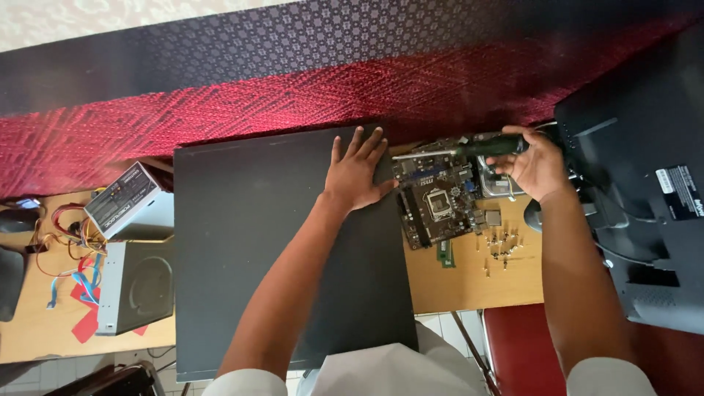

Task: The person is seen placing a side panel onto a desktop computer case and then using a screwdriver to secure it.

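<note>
My left hand (355,171) rests flat, fingers spread, on the far right part of a large black case panel (249,249) lying on the wooden desk. My right hand (534,164) grips a screwdriver (455,151) with a dark green handle; its metal shaft points left over a dark motherboard (437,199) that lies just right of the panel. The screwdriver tip hovers near the board's far left corner.
Several loose screws (500,246) and a small green memory stick (445,253) lie on the wooden desk (469,286) near the board. A black monitor back (645,183) stands at right. A grey power supply (126,199) with coloured wires and a metal drive box (136,287) sit at left. Red patterned cloth (293,95) lies beyond.
</note>
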